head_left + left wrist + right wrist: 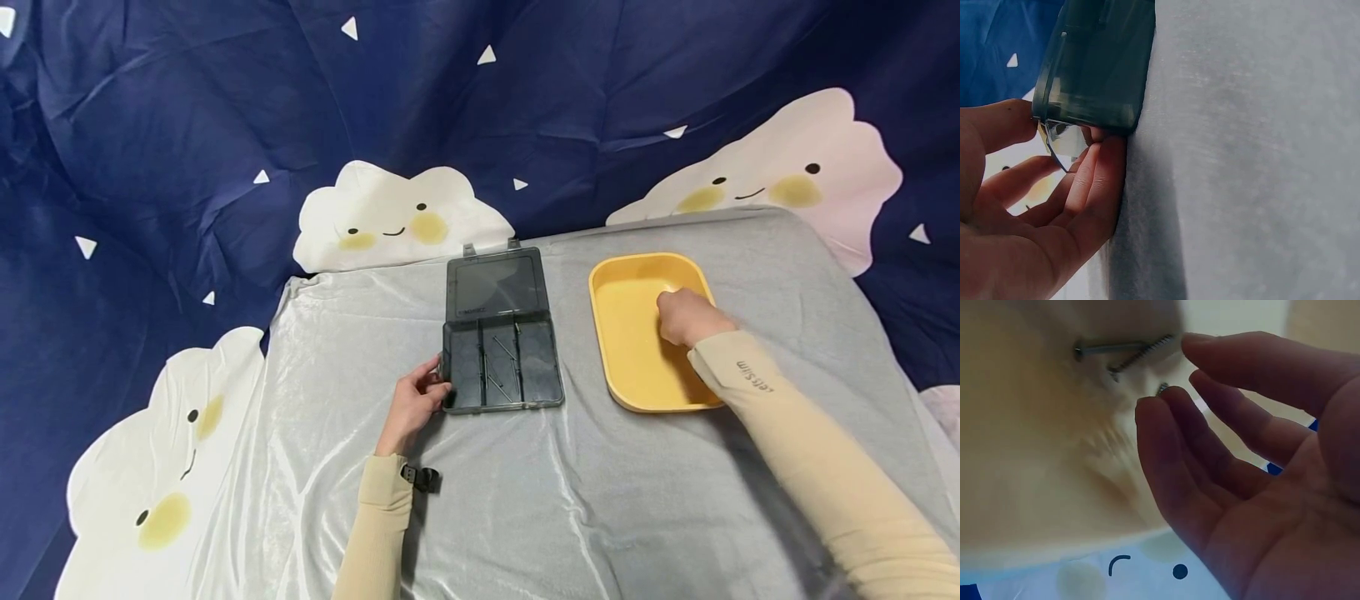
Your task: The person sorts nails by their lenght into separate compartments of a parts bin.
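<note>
A dark translucent compartment box (463,367) lies with its lid (498,285) folded back. Several screws (501,387) rest in its middle compartment. My left hand (417,395) grips the box's left side, thumb at the upper rim and fingers against the lower side in the left wrist view. My right hand (692,317) reaches into a yellow tray (622,333). In the right wrist view its thumb and fingers are apart, holding nothing visible, near two screws (1110,347). The tip of another screw (1162,388) shows behind the fingertips.
A grey cloth (495,500) covers the table, with the box left of the tray. Behind the table hangs a dark blue curtain (420,92) printed with clouds and small white triangles.
</note>
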The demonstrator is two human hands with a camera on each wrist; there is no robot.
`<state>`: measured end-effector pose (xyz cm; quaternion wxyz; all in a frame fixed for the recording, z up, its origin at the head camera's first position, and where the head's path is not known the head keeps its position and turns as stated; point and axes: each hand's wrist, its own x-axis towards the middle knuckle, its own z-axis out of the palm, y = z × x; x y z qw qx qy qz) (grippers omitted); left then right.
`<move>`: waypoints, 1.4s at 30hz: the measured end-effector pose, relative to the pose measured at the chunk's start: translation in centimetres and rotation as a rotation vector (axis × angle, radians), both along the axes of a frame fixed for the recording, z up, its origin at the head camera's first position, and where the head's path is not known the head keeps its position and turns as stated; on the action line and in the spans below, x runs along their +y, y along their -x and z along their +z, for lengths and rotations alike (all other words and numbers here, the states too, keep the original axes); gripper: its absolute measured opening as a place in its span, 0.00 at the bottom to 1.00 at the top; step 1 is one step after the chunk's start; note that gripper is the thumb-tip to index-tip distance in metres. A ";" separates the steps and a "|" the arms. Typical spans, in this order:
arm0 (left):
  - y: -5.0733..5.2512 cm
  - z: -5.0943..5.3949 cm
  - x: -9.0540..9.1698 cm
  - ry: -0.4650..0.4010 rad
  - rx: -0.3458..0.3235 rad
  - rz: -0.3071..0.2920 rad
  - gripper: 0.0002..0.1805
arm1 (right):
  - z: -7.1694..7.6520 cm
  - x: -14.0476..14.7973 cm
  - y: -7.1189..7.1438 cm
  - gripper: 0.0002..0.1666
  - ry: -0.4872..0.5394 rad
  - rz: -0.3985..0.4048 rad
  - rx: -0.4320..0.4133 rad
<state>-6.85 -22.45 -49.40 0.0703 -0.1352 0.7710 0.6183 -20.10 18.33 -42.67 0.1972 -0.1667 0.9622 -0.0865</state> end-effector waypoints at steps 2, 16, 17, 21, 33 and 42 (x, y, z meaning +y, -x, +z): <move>0.0 -0.1 0.0 -0.001 0.004 0.003 0.33 | -0.4 0.0 -0.1 0.08 -0.020 0.009 0.007; 0.0 -1.1 0.0 0.018 0.022 0.035 0.32 | -2.0 0.0 0.1 0.10 -0.040 0.029 0.039; 0.0 -1.0 0.0 0.018 0.022 0.031 0.32 | -1.9 0.0 0.1 0.10 -0.038 0.026 0.034; 0.1 -1.1 -0.1 0.013 0.028 0.017 0.33 | -1.8 -0.1 0.0 0.10 -0.033 0.018 0.013; 0.0 -1.1 0.0 0.035 0.028 0.036 0.31 | -2.1 -0.1 0.3 0.11 -0.029 -0.012 -0.049; -0.4 0.7 0.4 0.010 0.024 0.016 0.32 | -2.2 -0.1 0.2 0.11 -0.017 -0.013 -0.038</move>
